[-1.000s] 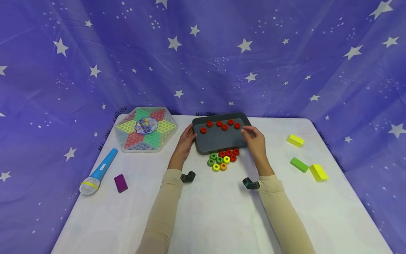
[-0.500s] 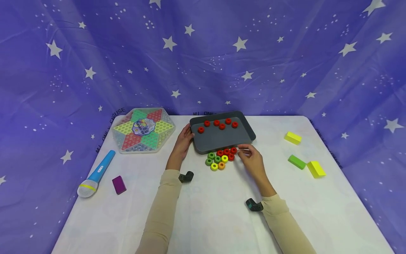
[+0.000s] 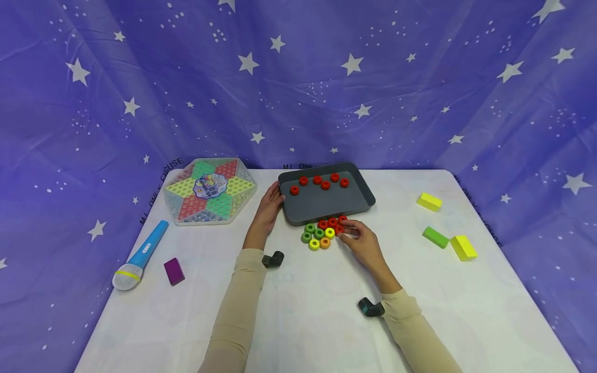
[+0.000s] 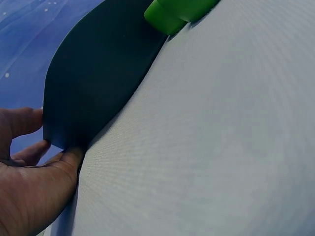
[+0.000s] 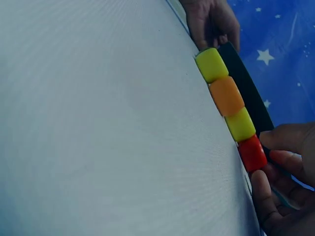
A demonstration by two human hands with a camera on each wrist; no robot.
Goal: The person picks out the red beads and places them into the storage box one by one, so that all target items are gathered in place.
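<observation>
A dark grey baking tray (image 3: pixel 322 202) stands at the back middle, bearing several red ring-shaped beads (image 3: pixel 317 180). My left hand (image 3: pixel 268 211) holds the tray's left end; in the left wrist view its thumb and fingers (image 4: pixel 24 120) lie around the tray's corner (image 4: pixel 88 83). In front of the tray sits a cluster of beads: green (image 3: pixel 310 228), yellow (image 3: pixel 314 244), orange (image 3: pixel 325 243) and red. My right hand (image 3: pixel 366 246) is at the cluster's right side, thumb and fingers pinching a red bead (image 5: pixel 253 153) beside a yellow one (image 5: pixel 240 125).
A Chinese checkers set (image 3: pixel 211 191) in a clear case lies left of the tray. Nearer left are a blue toy microphone (image 3: pixel 141 256) and a purple block (image 3: pixel 174 271). On the right lie two yellow blocks (image 3: pixel 429 202) and a green block (image 3: pixel 436 237). A starry curtain (image 3: pixel 298 83) hangs behind.
My right hand has come from the tray's right rim down to the cluster and closed its fingers around a red bead. My left hand has stayed at the tray's left end.
</observation>
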